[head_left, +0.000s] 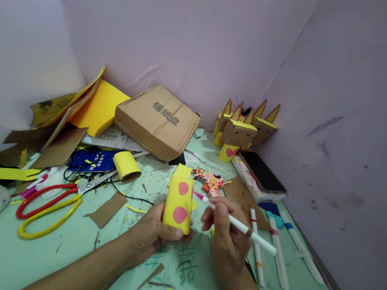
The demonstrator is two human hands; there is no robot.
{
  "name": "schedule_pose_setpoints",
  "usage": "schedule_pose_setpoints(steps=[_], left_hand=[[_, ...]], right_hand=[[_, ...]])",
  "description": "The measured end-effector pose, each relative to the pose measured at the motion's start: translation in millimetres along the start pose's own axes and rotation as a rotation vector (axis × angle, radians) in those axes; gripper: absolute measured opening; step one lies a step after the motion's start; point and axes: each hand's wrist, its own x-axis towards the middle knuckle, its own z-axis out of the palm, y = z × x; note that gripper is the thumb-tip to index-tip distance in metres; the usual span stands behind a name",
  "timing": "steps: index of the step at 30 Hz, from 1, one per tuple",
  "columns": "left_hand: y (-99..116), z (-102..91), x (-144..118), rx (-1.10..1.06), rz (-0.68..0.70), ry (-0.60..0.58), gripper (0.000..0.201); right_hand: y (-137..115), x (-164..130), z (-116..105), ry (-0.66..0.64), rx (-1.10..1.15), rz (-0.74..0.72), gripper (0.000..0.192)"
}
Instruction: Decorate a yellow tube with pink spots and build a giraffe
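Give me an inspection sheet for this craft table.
Surface: green table, littered with paper scraps.
Job's things: yellow tube with pink spots; pink marker.
Clutter: scissors, cardboard box, spare tube, markers, phone, paper figures.
Hands: left hand holds the tube; right hand holds the marker.
Cables: black cable.
Surroundings: pale walls.

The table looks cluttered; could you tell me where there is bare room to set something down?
The table is bare near its front edge, below the scissors, and at front right, past the markers. The back is crowded: cardboard box, paper figures, phone.
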Motion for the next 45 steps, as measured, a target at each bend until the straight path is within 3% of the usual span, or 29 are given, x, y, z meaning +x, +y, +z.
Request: schedule_pose_setpoints(steps=[3,6,11,15,17,19,22,26,29,34,39,45], left_hand=[[2.0,1.9,-4.0,-0.002,0.009,-0.061,0.051],[1.1,3.4,-9.3,-0.034,0.025,-0.155,0.050],[-3.5,-3.2,-13.8,-0.067,-0.004,-0.318,0.042],[-3.2,-7.9,-14.6,-0.071,-0.099,-0.448,0.046],[-2.5,-6.3,-15.6,-0.073,-0.109,-0.458,0.044],[-2.8,-2.8,-16.3,-0.066,-0.049,-0.401,0.043],[-5.1,1.9,-15.3,-0.003,0.157,-0.182,0.052],[-7.1,4.7,-12.1,0.224,0.305,0.016,0.055],[-5.1,7.5,-12.8,0.299,0.328,0.068,0.042],[0.3,10.6,-16.5,0.097,0.219,0.078,0.048],[-1.1,4.6,-13.5,0.090,0.189,0.055,0.039],[-5.1,0.6,-8.5,0.169,0.179,0.100,0.049]], right_hand=[[-1.4,9.6,-1.5,0.123,0.053,0.152,0.025],[1.5,19.4,-1.9,0.087,0.277,0.323,0.031],[0.8,22.8,-2.6,-0.283,0.774,0.619,0.042],[-10.6,17.3,-5.0,-0.517,0.797,0.623,0.053],[-13.9,16.1,-5.1,-0.535,0.768,0.609,0.054],[-13.0,16.8,-3.8,-0.431,0.753,0.575,0.054],[-4.8,19.0,0.1,-0.256,0.747,0.510,0.053],[7.9,17.5,5.7,-0.158,0.702,0.492,0.058],[9.9,16.3,7.2,-0.121,0.680,0.502,0.061],[2.4,23.3,3.8,-0.123,0.713,0.561,0.043],[2.9,23.3,2.8,-0.111,0.686,0.568,0.043],[5.6,21.3,2.3,-0.088,0.622,0.556,0.041]])
